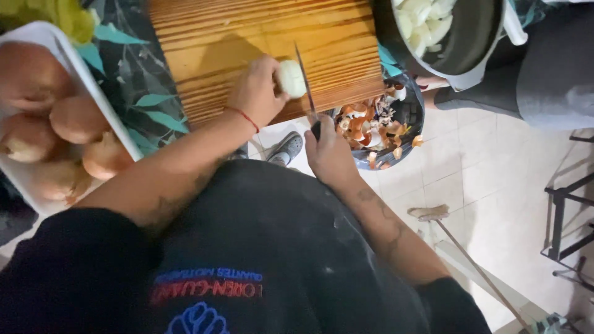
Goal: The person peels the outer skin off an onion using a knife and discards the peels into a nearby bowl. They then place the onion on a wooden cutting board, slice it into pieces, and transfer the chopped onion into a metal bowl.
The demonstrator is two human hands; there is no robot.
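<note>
While steadying: left hand (257, 93) curls around peeled onion (291, 78) on cutting board (210, 43), bracing it.
Right hand (329, 151): closed around knife (305, 83), blade beside onion.
Peels: bowl (408, 108) below board edge.

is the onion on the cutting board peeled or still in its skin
Peeled: the onion under the left hand shows bare white flesh, no brown skin.
</note>
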